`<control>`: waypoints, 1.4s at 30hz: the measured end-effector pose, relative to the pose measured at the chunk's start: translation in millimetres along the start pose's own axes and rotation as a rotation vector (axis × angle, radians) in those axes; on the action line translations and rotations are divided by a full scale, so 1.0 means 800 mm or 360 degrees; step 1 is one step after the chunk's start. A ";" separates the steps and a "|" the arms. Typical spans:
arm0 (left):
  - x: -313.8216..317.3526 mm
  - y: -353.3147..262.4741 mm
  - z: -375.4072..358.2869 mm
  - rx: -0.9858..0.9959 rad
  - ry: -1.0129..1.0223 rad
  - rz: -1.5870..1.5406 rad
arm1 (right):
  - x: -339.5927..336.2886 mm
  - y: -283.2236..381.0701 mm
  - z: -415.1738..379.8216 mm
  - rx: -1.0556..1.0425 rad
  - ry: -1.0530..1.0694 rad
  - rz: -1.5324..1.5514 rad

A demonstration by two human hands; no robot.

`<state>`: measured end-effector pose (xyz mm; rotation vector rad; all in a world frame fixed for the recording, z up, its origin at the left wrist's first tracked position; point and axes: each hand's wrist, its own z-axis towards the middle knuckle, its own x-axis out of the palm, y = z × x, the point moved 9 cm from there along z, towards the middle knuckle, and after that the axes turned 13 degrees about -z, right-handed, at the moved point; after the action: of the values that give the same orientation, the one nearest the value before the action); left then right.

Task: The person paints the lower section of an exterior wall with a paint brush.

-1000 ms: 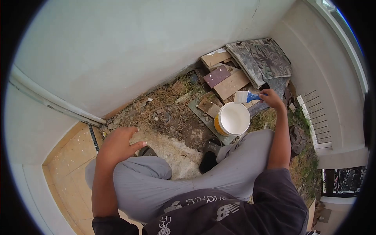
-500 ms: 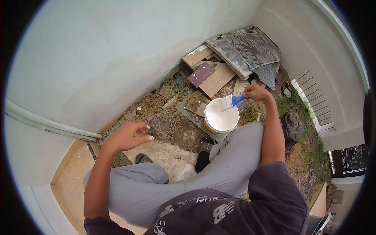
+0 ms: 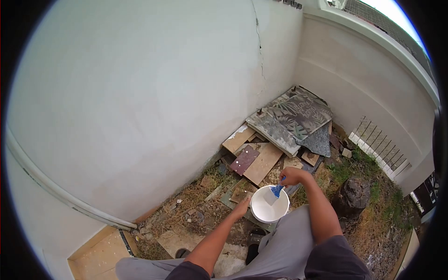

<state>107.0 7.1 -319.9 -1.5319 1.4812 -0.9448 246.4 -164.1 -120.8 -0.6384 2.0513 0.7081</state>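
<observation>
My right hand (image 3: 293, 176) is closed round the blue handle of a paintbrush (image 3: 276, 190). The brush points down into a white bucket (image 3: 286, 213) of whitish paint (image 3: 268, 212), its pale bristles inside the rim. At the bucket's left side, my left hand (image 3: 241, 208) grips the rim, with part of its fingers hard to make out. The bucket stands on the ground just beyond my knee, near a few flat boards.
Behind the bucket lies a pile of tiles and boards (image 3: 263, 163), topped by a leaf-patterned mat (image 3: 298, 114). A tree stump (image 3: 352, 196) stands at the right. A tall white wall (image 3: 140, 93) with a crack rises ahead; a pipe (image 3: 56, 186) runs along its left.
My left hand has moved right, from open in the air to the bucket's rim. My right hand has lowered the brush into the bucket. The view has tilted up.
</observation>
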 end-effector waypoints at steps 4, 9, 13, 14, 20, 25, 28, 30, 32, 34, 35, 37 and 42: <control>0.047 0.009 0.048 -0.0093 0.0192 -0.0544 | 0.005 -0.003 -0.001 0.0035 0.0130 0.0085; 0.036 -0.037 0.031 -0.0379 -0.0093 -0.0568 | 0.018 -0.017 0.015 0.0054 0.0246 0.0073; 0.030 -0.055 0.032 -0.0373 -0.0079 -0.0672 | 0.023 -0.030 0.023 0.0041 0.0198 0.0151; 0.023 -0.014 0.073 -0.0314 -0.0123 -0.0539 | 0.024 -0.031 0.020 0.0047 0.0182 0.0180; 0.031 -0.094 0.058 0.0271 -0.0286 0.0129 | 0.006 -0.029 0.003 -0.0047 0.0087 0.0166; 0.054 -0.161 0.030 0.0539 -0.0116 0.0540 | 0.003 -0.027 -0.009 -0.0036 0.0082 0.0192; 0.062 -0.180 0.030 0.0649 -0.0092 0.0490 | 0.007 -0.028 -0.009 -0.0033 0.0120 0.0247; 0.069 -0.185 0.030 0.0652 -0.0060 0.0473 | 0.008 -0.026 -0.013 -0.0051 0.0125 0.0239; 0.068 -0.187 0.034 0.0673 -0.0048 0.0458 | 0.005 -0.023 -0.016 -0.0081 0.0129 0.0253; 0.069 -0.182 0.025 0.0691 -0.0045 0.0443 | 0.009 -0.017 -0.021 -0.0104 0.0143 0.0280; 0.067 -0.187 0.016 0.0693 -0.0043 0.0435 | 0.006 -0.013 -0.024 -0.0108 0.0158 0.0307; 0.066 -0.200 -0.005 0.0695 -0.0020 0.0440 | 0.000 -0.004 -0.032 -0.0114 0.0168 0.0347; 0.061 -0.196 -0.045 0.0795 -0.0085 0.0379 | -0.016 0.029 -0.052 -0.0149 0.0081 0.0280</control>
<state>141.0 -42.2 -162.4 -0.9898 1.2356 -1.0252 214.9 -173.8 -84.2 -0.5375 2.1495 0.9022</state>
